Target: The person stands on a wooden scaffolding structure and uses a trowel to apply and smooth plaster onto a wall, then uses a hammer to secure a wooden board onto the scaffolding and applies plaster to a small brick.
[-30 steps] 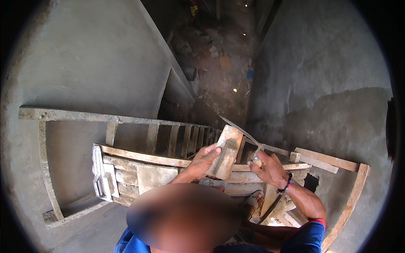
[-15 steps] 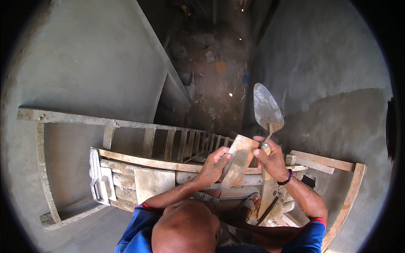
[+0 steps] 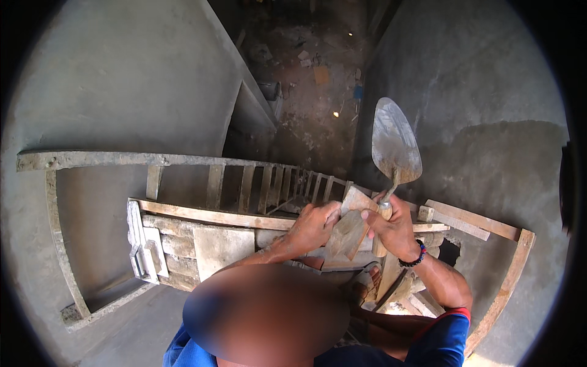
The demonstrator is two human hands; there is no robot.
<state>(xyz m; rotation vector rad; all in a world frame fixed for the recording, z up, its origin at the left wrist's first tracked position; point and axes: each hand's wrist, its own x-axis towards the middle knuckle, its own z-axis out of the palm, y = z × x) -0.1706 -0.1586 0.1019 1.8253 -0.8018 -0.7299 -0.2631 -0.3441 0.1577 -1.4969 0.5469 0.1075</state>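
In my right hand [image 3: 396,231] is the wooden handle of a trowel [image 3: 396,142], its leaf-shaped metal blade pointing up and away. The blade carries grey smears. My right thumb also presses on the edge of a small wooden float [image 3: 346,235], a mortar-stained board held tilted between the hands. Against its left edge, my left hand [image 3: 314,227] is closed with curled fingers; its fingertips are partly hidden. A dark beaded bracelet [image 3: 413,254] circles the right wrist.
Below my hands lies a plank platform [image 3: 224,249] with a metal-plated float [image 3: 147,249] at its left end. A wooden ladder [image 3: 110,160] runs along the far side. Plastered walls [image 3: 134,73] rise left and right [image 3: 489,73]. Far below is a littered floor [image 3: 306,131].
The trowel blade has risen slightly and shifted right. My left hand has turned, its fingers curling more at the float's edge, and the float has tilted. My right thumb now overlaps the float.
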